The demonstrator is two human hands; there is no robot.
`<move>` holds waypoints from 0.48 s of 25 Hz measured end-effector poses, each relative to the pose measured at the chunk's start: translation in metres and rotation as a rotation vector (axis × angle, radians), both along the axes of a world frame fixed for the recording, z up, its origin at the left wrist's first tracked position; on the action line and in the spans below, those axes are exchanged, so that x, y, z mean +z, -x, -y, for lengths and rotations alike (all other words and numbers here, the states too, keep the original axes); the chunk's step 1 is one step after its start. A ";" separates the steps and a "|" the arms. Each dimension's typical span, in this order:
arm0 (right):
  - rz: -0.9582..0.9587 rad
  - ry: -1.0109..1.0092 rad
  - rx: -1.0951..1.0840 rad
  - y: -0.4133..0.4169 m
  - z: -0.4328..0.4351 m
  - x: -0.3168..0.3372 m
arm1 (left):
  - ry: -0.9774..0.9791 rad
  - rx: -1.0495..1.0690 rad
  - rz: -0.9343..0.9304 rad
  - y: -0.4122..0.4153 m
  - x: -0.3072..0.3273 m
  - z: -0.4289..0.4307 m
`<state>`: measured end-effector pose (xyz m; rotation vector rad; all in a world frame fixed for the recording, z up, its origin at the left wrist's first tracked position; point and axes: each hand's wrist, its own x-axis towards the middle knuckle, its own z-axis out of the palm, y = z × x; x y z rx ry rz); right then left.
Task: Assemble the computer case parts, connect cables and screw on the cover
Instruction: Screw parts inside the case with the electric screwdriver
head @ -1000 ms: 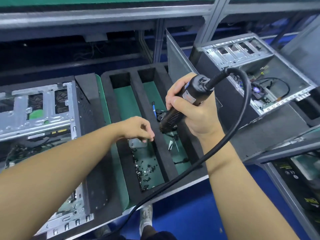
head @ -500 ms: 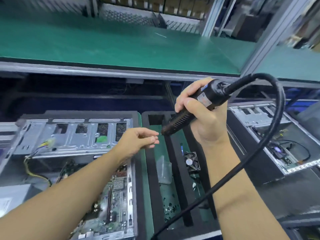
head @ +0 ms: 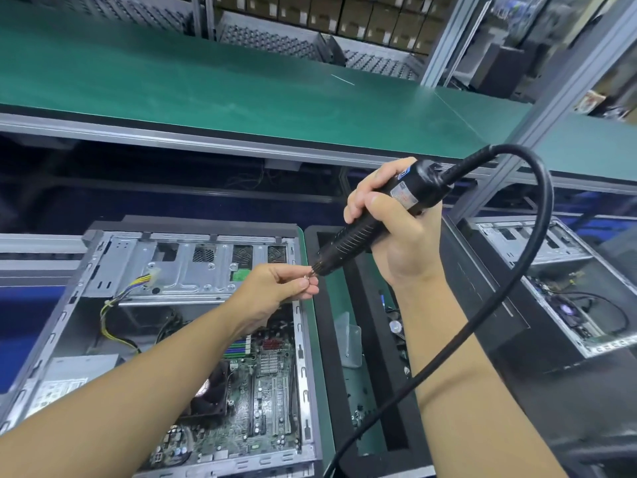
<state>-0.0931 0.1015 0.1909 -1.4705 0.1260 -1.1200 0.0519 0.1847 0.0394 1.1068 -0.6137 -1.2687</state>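
Gripping an electric screwdriver (head: 358,232) in a closed fist, the right hand (head: 403,246) holds the tool in the air, tilted with its tip pointing down and to the left. Its thick black cable (head: 537,257) loops up from the top end, arcs over to the right and runs down across the right forearm. The left hand (head: 272,291) meets the tip from the left, thumb and forefinger pinching a small silvery screw (head: 306,277) right at the bit, the other fingers curled beneath. Both hands hang above the gap between an open computer case (head: 302,367) on the left and a black foam parts tray (head: 329,357) just beside it. The case lies on its side with its cover off, showing a green motherboard (head: 269,391), a dark cooler fan (head: 210,395), a grey power supply (head: 65,377) at near left and a yellow-and-black wire bundle (head: 113,305). In the tray's green-floored compartments lie a clear plastic bag (head: 348,336) and small dark screws nearer the viewer. A second open case (head: 537,243) sits tilted at far right, and a green bench shelf (head: 241,91) spans the far side.
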 end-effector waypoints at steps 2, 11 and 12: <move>0.005 -0.018 -0.008 -0.001 -0.002 0.000 | 0.008 -0.007 -0.038 -0.001 0.001 -0.004; -0.008 0.031 -0.018 -0.012 -0.010 -0.002 | 0.025 0.027 0.013 -0.005 0.000 -0.012; -0.018 0.036 -0.018 -0.015 -0.011 -0.004 | 0.021 0.041 0.062 -0.005 -0.001 -0.013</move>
